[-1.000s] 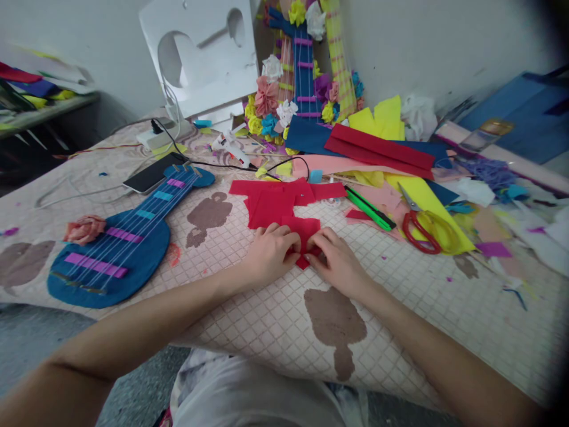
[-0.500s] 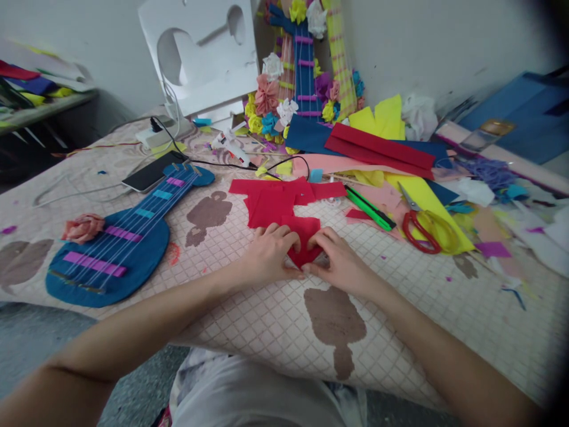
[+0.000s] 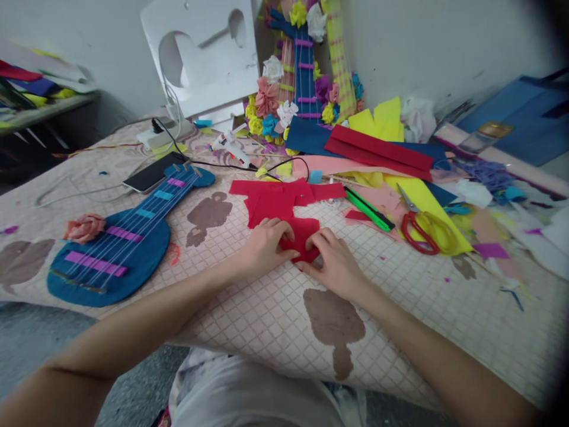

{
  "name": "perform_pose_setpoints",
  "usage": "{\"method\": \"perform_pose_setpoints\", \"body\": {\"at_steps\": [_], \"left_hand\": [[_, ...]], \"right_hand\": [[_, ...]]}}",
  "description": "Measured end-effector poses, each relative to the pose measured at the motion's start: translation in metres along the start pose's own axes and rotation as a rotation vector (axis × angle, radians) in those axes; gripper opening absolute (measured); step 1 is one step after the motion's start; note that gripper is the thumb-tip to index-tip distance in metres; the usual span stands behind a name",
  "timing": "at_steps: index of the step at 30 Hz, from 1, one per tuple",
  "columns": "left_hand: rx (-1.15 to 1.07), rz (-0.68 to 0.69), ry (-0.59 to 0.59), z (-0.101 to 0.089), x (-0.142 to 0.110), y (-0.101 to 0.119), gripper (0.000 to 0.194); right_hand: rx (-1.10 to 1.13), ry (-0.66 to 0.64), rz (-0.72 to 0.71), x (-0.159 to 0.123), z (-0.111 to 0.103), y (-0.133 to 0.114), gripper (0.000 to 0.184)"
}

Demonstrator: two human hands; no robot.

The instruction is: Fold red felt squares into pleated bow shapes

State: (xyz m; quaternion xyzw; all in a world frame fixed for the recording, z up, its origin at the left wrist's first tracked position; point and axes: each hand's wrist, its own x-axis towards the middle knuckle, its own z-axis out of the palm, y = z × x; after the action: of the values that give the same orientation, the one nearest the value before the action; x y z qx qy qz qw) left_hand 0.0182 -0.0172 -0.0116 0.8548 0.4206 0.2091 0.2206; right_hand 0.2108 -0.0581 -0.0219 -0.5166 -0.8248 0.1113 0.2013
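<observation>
Between my hands is a small red crepe paper piece [image 3: 303,234], its near edge partly hidden by my fingers. My left hand [image 3: 269,246] pinches its left side, thumb toward the near edge. On the other side my right hand [image 3: 333,261] grips the right edge with curled fingers and thumb. Just beyond lie more red paper pieces [image 3: 271,201], overlapping in a loose pile. A green utility knife [image 3: 368,209] rests to the right of that pile. Farther right are scissors [image 3: 420,231] with red and yellow handles.
A blue paper guitar [image 3: 109,255] with a pink rose lies at left, near a phone [image 3: 151,172]. Behind are a glue gun [image 3: 232,148], its black cord, and a white foam board [image 3: 200,59]. Flower-decorated guitars [image 3: 306,77] lean on the wall. Paper scraps [image 3: 489,219] cover the right side.
My thumbs have drawn a little apart at the near edge of the red piece, and its near end looks less pointed. The other things stay in place.
</observation>
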Motion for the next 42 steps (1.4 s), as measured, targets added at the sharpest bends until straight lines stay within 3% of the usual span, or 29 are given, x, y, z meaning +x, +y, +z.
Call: {"method": "perform_pose_setpoints", "body": {"at_steps": [6, 10, 15, 18, 24, 32, 38, 42], "left_hand": [[0.235, -0.052, 0.082, -0.008, 0.000, -0.004, 0.016], [0.154, -0.011, 0.146, -0.013, -0.002, 0.005, 0.004], [0.002, 0.167, -0.035, 0.000, -0.004, 0.014, 0.013], [-0.012, 0.171, -0.083, 0.007, -0.004, 0.012, 0.014], [-0.038, 0.144, -0.080, 0.010, -0.002, 0.008, 0.012], [-0.048, 0.131, -0.103, 0.008, -0.002, 0.010, 0.014], [-0.014, 0.125, -0.102, 0.008, -0.004, 0.013, 0.008], [0.042, 0.086, -0.101, 0.010, -0.005, 0.014, 0.019]], "right_hand": [[0.005, -0.005, 0.015, 0.000, -0.001, 0.000, 0.025], [0.002, -0.020, 0.023, 0.001, -0.001, -0.001, 0.026], [-0.031, -0.023, 0.011, 0.001, -0.001, -0.002, 0.025], [0.013, -0.040, 0.006, 0.001, -0.003, 0.002, 0.024], [0.196, -0.040, 0.010, 0.000, -0.009, 0.011, 0.013], [0.172, 0.050, 0.132, 0.002, -0.012, 0.026, 0.015], [0.183, 0.048, 0.106, 0.004, -0.015, 0.033, 0.007], [0.143, 0.037, 0.097, 0.003, -0.013, 0.029, 0.021]]}}
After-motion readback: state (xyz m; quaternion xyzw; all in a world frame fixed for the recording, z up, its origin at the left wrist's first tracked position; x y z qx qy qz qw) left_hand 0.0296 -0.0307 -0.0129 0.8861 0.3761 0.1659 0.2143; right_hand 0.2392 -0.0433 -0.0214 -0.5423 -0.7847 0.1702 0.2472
